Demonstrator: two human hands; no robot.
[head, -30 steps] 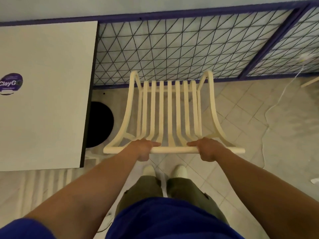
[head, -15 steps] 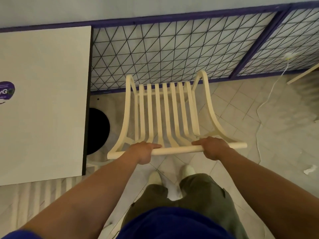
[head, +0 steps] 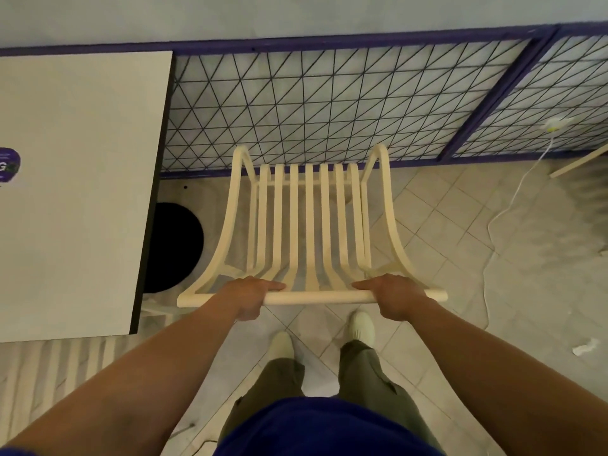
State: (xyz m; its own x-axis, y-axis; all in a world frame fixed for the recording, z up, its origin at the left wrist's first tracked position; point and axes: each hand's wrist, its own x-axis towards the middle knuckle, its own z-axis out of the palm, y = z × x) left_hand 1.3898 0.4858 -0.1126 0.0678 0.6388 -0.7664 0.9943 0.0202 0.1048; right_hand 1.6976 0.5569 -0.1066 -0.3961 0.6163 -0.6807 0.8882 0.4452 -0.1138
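While both feet stand on the tiles, the left hand [head: 247, 295] and right hand [head: 396, 296] grip the cream slatted chair [head: 309, 225]'s top rail; a white table [head: 75, 192] sits at nine o'clock.

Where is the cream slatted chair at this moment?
In the head view the chair sits centre frame, just right of the white table and before the mesh fence; the left hand and right hand grip its top rail.

Matt cream slatted plastic chair [head: 309, 225]
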